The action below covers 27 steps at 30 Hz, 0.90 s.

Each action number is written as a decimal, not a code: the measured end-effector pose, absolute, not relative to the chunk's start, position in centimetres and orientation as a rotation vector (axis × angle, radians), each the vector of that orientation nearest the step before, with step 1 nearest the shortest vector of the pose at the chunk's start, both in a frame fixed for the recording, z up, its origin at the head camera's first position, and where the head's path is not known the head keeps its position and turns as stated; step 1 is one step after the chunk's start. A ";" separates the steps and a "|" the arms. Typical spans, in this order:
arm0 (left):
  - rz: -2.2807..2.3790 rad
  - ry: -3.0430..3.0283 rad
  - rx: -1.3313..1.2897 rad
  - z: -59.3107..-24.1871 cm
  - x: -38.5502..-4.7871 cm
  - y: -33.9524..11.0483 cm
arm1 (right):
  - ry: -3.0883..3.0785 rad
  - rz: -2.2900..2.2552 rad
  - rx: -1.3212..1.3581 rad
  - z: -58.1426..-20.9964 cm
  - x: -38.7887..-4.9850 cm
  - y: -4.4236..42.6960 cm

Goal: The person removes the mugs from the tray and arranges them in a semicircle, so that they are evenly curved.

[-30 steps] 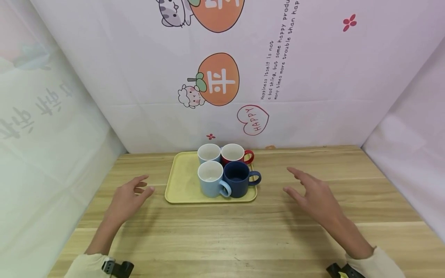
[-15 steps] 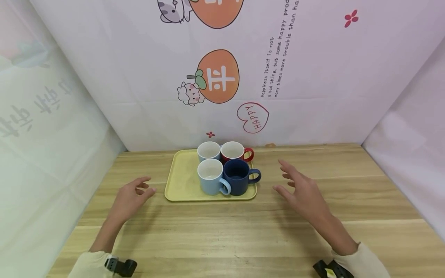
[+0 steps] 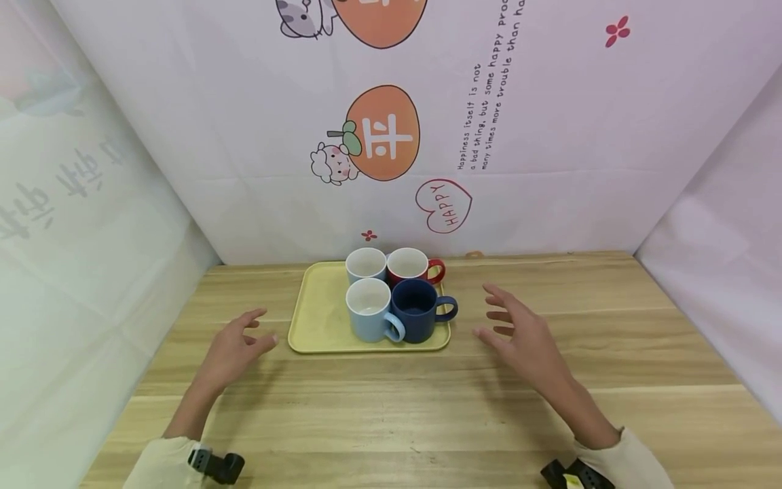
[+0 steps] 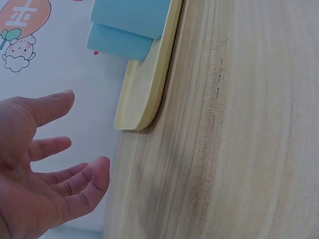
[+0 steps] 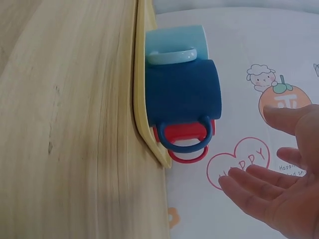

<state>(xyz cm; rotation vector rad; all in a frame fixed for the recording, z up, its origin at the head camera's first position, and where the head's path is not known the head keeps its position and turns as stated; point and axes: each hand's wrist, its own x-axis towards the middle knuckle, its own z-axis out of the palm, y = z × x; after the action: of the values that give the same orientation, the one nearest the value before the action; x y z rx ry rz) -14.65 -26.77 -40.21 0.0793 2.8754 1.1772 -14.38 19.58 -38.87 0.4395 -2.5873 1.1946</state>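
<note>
On a pale yellow tray [image 3: 318, 319] several mugs stand upright, grouped toward its right side. In front are a light blue mug [image 3: 369, 319] and a dark blue mug [image 3: 417, 316]; behind them are another light blue mug [image 3: 366, 263] and a red mug [image 3: 408, 265] with a white inside. My left hand [image 3: 235, 353] hovers left of the tray, its fingers loosely bent and holding nothing. To the right, my right hand [image 3: 528, 343] is held above the table, apart from the dark blue mug's handle, thumb and fingers spread. The right wrist view also shows the dark blue mug [image 5: 183, 92].
The wooden table [image 3: 379, 414] stretches toward me and to both sides of the tray. Close behind the tray rises a white printed cloth backdrop [image 3: 550, 136]. White cloth also bounds the left and right sides.
My right hand has moved left, nearer to the tray. My left hand has shifted slightly to the right. The mugs and tray stay in place; the head view tilts a little.
</note>
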 end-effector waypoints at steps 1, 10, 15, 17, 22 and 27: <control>1.180 2.870 0.078 -40.3 -14.7 -26.8 | -2.588 1.216 0.433 -38.9 -14.4 19.5; 1.192 2.813 0.042 -40.6 -15.0 -26.8 | -2.669 1.361 0.358 -39.2 -14.1 19.0; 1.296 2.724 0.021 -41.1 -15.4 -26.5 | -2.707 1.438 0.335 -39.8 -14.0 18.4; 1.353 2.679 0.017 -41.3 -15.7 -26.4 | -2.705 1.472 0.337 -40.0 -13.9 18.2; 1.456 2.605 0.021 -41.9 -16.2 -26.1 | -2.694 1.551 0.358 -40.3 -13.9 17.5; 1.477 2.595 -0.002 -42.2 -16.1 -26.3 | -2.718 1.610 0.327 -40.8 -13.7 16.6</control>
<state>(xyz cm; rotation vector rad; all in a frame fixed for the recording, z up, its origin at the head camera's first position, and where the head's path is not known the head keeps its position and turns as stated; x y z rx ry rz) -16.12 -26.30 -42.23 -0.0018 2.5951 1.4765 -13.74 16.61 -40.82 0.3267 -2.7183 1.6095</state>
